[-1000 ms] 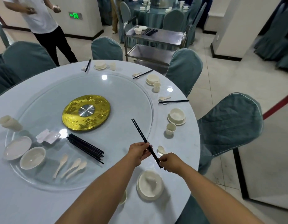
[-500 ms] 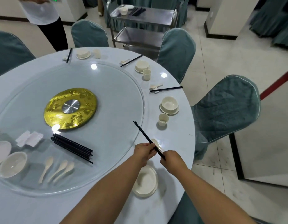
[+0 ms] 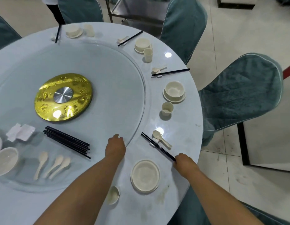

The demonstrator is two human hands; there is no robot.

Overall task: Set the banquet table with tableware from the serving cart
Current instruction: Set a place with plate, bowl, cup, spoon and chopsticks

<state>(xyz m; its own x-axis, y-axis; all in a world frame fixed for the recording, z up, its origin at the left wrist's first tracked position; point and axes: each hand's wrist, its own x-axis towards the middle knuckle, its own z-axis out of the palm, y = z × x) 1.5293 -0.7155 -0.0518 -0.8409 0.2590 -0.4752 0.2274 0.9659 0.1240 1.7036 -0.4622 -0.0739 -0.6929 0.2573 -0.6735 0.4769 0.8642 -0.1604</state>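
A pair of black chopsticks lies on a small white rest beside a cream spoon near the table's right edge. My right hand pinches their near end. My left hand rests on the rim of the glass turntable, fingers curled downward, holding nothing. A cream bowl on a plate sits between my arms, with a small cup partly hidden by my left forearm. The steel serving cart stands beyond the table.
On the turntable lie several spare black chopsticks, three spoons, white rests, a bowl and a gold centre disc. Three set places ring the far table edge. Teal chairs surround it.
The chopsticks, held in the air by both hands, now lie on the rest. My left hand has let go and moved left to the turntable rim.
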